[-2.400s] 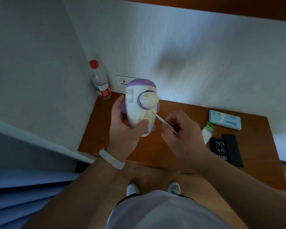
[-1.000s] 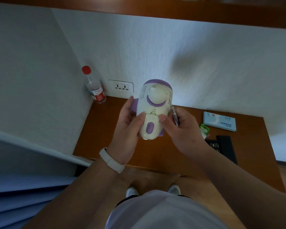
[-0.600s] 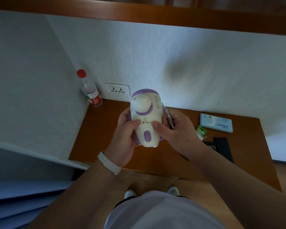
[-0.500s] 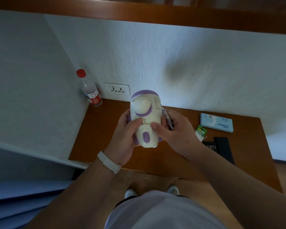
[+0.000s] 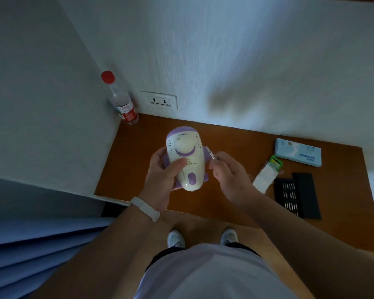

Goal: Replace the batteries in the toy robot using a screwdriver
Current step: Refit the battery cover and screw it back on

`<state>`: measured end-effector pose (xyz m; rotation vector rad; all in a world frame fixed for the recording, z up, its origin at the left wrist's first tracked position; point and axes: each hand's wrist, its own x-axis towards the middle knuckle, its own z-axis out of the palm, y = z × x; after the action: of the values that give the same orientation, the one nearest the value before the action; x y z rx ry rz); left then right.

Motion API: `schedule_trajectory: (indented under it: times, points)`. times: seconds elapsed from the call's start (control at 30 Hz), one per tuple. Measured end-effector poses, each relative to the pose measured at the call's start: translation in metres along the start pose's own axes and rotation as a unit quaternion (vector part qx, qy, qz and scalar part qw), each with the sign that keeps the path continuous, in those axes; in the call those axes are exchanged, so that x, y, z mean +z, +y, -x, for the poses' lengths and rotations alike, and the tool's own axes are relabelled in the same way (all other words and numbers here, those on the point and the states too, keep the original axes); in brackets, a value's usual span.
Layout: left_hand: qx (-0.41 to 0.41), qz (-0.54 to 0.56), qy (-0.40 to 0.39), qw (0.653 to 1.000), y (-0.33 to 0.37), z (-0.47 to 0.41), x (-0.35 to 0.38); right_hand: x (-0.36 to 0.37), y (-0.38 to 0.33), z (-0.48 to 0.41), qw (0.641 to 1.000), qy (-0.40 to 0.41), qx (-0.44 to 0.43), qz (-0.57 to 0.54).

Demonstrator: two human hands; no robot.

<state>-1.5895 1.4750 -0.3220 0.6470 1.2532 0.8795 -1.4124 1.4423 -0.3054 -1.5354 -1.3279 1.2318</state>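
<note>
A white and purple toy robot (image 5: 187, 160) is held above the wooden desk (image 5: 235, 137), its underside turned toward me. My left hand (image 5: 162, 180) grips it from the left, thumb lying across the battery cover near the small screw plate. My right hand (image 5: 229, 175) is just right of the toy and apart from it, pinching a thin metal screwdriver (image 5: 210, 153) whose tip points up and left beside the toy's body.
A battery pack (image 5: 267, 173) with a green card lies right of my hand. Beside it are an open black bit case (image 5: 296, 195) and a light blue box (image 5: 298, 152). A red-capped water bottle (image 5: 122, 104) stands in the back-left corner by a wall socket (image 5: 159, 100).
My right hand has come off the toy and moved slightly right with the screwdriver. The left hand alone holds the toy now, its thumb on the battery cover. The view tilted down.
</note>
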Motion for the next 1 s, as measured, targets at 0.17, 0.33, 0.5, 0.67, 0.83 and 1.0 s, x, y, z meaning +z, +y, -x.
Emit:
schedule_trajectory:
  times: [0.17,0.33,0.5,0.67,0.83,1.0]
  points:
    - [0.001,-0.024,0.045,0.999,-0.013,-0.009,-0.024,-0.004,0.061,-0.01,0.978,-0.036,0.055,0.199]
    - [-0.001,-0.033,0.067,0.997,-0.023,-0.011,-0.037,-0.008,0.106,-0.015,0.905,-0.101,0.055,0.41]
    - [-0.002,-0.029,0.062,0.998,-0.027,-0.014,-0.038,-0.007,0.127,-0.022,0.882,-0.123,0.056,0.452]
    - [0.014,-0.039,0.053,0.998,-0.024,-0.016,-0.035,-0.005,0.137,-0.029,0.87,-0.141,0.075,0.467]
    - [0.014,-0.039,0.046,0.998,-0.02,-0.019,-0.032,-0.006,0.138,-0.03,0.869,-0.147,0.089,0.464]
    - [0.024,-0.04,0.047,0.998,-0.014,-0.016,-0.026,-0.007,0.135,-0.03,0.874,-0.148,0.099,0.453]
